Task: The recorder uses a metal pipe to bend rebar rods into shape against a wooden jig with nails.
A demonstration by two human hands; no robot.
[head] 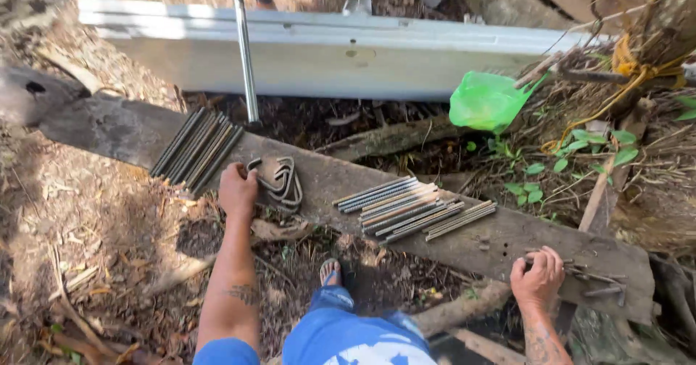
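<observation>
Left hand (238,189) clenched at plank (116,129) near edge, touching bent wire loops (281,180). Right hand (537,278) grasping small bent pieces (594,278) at plank's right end. Straight rods (417,209) mid-plank, darker bundle (196,147) left. Step looks like sorting/bending; next move needs firm grip on loops.

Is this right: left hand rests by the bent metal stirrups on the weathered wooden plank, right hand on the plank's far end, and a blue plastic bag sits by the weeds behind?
Not quite. In the head view the plastic bag is green, not blue. The rest holds: the left hand rests by the bent metal stirrups on the weathered wooden plank, and the right hand is on the plank's far end.
</observation>
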